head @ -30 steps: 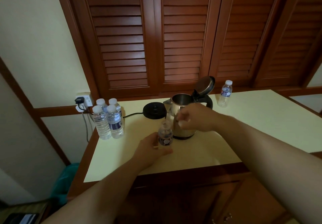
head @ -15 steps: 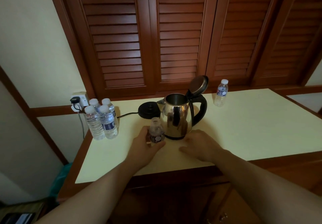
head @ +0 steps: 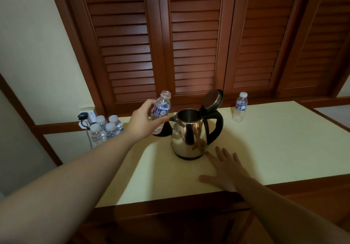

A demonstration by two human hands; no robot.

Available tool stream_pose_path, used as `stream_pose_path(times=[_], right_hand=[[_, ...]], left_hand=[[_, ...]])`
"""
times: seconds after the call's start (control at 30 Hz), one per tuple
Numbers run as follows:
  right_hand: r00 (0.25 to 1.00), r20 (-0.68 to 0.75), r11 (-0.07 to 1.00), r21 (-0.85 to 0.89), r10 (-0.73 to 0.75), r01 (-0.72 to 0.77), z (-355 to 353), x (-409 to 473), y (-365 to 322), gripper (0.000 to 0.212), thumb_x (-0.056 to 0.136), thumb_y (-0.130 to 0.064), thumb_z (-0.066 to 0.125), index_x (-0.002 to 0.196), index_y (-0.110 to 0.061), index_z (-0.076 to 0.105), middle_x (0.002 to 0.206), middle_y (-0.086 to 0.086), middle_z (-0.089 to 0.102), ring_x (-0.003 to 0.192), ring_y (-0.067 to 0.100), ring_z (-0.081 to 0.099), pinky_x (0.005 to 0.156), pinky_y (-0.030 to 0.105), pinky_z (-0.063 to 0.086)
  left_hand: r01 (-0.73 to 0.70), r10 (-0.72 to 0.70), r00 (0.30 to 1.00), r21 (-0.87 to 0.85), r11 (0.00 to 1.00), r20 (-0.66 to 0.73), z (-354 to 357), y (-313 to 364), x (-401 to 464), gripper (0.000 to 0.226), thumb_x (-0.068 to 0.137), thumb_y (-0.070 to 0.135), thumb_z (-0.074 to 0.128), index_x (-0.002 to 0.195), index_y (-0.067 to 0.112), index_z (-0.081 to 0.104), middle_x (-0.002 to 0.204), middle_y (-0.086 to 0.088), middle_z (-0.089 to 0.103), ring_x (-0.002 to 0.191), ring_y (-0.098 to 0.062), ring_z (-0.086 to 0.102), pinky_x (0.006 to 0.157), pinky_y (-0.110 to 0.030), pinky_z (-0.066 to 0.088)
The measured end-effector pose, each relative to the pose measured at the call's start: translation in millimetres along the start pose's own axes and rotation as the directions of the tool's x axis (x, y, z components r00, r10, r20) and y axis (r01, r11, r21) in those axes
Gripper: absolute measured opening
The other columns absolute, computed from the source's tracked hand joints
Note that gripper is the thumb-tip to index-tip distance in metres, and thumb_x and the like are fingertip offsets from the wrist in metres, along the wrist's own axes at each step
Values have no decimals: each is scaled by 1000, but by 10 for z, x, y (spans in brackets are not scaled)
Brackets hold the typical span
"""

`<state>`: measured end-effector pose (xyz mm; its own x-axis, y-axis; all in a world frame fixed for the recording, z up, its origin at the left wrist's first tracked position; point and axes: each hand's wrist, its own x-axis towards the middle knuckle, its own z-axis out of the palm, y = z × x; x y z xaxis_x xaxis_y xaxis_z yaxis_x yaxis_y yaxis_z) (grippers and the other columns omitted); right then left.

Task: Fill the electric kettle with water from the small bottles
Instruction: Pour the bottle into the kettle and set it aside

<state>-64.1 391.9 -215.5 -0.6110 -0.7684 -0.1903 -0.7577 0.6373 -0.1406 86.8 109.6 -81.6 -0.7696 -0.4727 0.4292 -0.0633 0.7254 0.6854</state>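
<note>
**Open bottle lifted beside the kettle**

The left hand [head: 144, 124] has raised the uncapped bottle [head: 162, 109] off the surface [head: 265, 139]; its fingers wrap it, just left of the kettle [head: 189, 135], whose lid stands open. The right hand [head: 227, 168] now lies flat, fingers spread, holding nothing.

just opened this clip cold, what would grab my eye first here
The shiny steel electric kettle stands mid-counter with its lid flipped up. Just left of it, the left hand holds an uncapped small clear plastic water bottle raised near the spout, while the right hand rests flat on the pale yellow countertop.
</note>
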Motion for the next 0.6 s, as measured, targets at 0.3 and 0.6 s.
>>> stream_pose_path(times=[0.3, 0.6], right_hand=[[1000, -5, 1000, 11, 7, -7, 15, 8, 15, 118, 67, -107, 18, 161, -44, -13, 171, 2, -20, 158, 25, -17, 127, 53, -9], [1000, -21, 1000, 22, 6, -6, 30, 8, 18, 116, 67, -106, 19, 161, -44, -10, 172, 2, -19, 158, 25, -16, 127, 53, -8]], left_hand=[[-144, 92, 973, 245, 959, 210, -67, 36, 379, 61, 82, 39, 86, 135, 31, 56, 120, 5, 68, 107, -14, 65, 95, -38, 54], [-261, 104, 941, 498, 827, 322, -203, 26, 567, 71, 83, 42, 84, 146, 34, 51, 116, -1, 53, 112, -24, 54, 98, -43, 48]])
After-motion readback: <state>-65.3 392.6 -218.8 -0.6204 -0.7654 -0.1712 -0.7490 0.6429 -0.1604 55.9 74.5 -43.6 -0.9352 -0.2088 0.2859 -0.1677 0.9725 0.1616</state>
